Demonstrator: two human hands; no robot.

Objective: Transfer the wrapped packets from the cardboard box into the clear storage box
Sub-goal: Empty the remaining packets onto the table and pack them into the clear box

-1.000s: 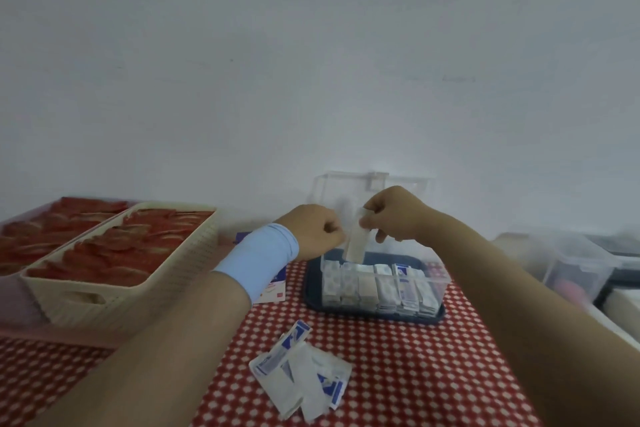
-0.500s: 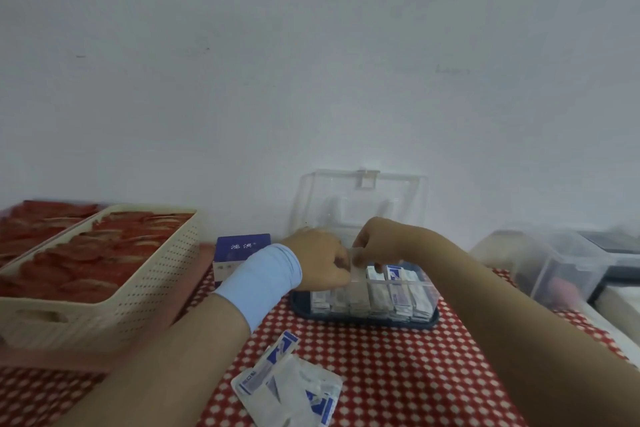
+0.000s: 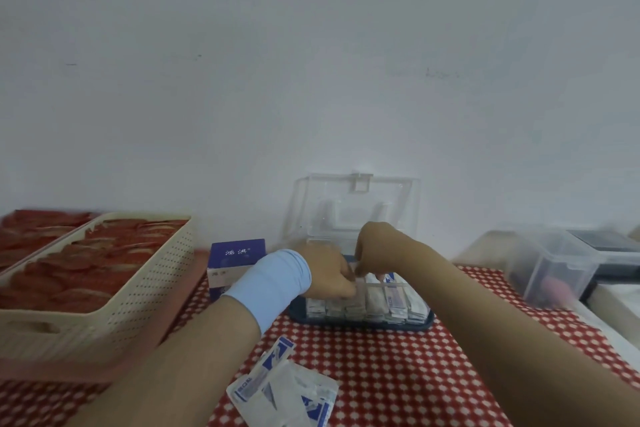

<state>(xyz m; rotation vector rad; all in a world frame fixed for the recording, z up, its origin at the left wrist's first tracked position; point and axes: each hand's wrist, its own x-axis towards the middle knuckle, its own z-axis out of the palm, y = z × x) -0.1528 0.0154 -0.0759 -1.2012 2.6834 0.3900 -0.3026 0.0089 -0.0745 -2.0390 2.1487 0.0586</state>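
Note:
The clear storage box (image 3: pixel 415 314) stands on a dark blue base at the table's middle, its lid (image 3: pixel 356 204) raised against the wall. Several wrapped packets (image 3: pixel 393 302) stand upright in a row inside it. My left hand (image 3: pixel 327 276), with a light blue wristband, and my right hand (image 3: pixel 375 248) meet over the box's left part, fingertips pinching a white packet (image 3: pixel 354 269) down among the others. The purple and white cardboard box (image 3: pixel 232 262) stands just left of the storage box, partly behind my left wrist. A loose pile of packets (image 3: pixel 284 392) lies near the front edge.
A cream perforated basket (image 3: pixel 114 291) of red packets sits at the left, on a pink tray, with another red-filled container behind it. Clear plastic bins (image 3: pixel 554 263) stand at the right. The table has a red and white checked cloth (image 3: pixel 398 374).
Both hands have lowered the white packet from above the storage box down into the row of packets. The view has tilted up slightly.

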